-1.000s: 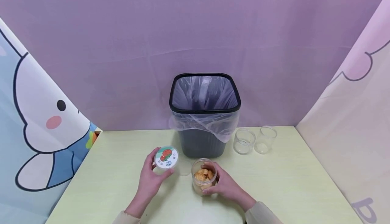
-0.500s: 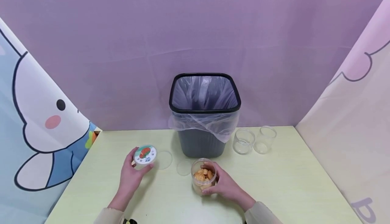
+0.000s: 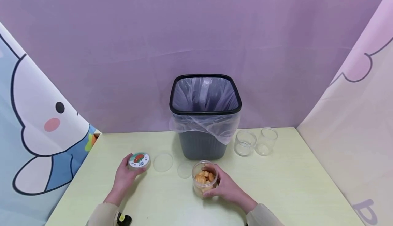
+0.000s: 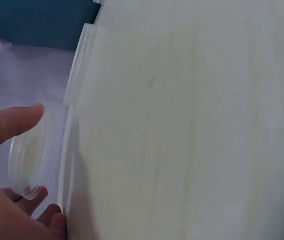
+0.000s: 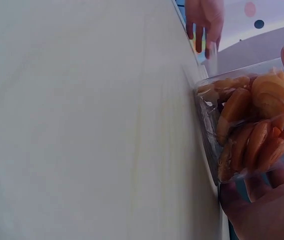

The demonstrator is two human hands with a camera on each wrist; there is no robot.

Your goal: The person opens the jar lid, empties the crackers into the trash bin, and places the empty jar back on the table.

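Note:
My left hand (image 3: 124,176) grips a round plastic lid (image 3: 139,160) by its rim, thumb on one side and fingers on the other, low over the left part of the table. The lid's top carries a label with a red picture, and the left wrist view shows its see-through side (image 4: 29,155). My right hand (image 3: 225,188) holds a transparent jar (image 3: 198,188) of golden-brown cookies (image 5: 256,130), upright and without a lid, fingers and thumb curled round its side. Between the hands, two see-through lids (image 3: 163,162) lie flat on the table, the second lid (image 3: 185,169) nearer the jar.
Behind the jar stands a dark bin (image 3: 201,144) with a black rim and a plastic bag liner. To its right are two more transparent jars, one short jar (image 3: 245,144) and one taller jar (image 3: 266,142). A purple cloth (image 3: 138,48) hangs along the table's back edge.
The left hand has moved left and lowered with the labelled lid, away from the jar, uncovering the two flat lids. The right hand and the cookie jar have stayed in place.

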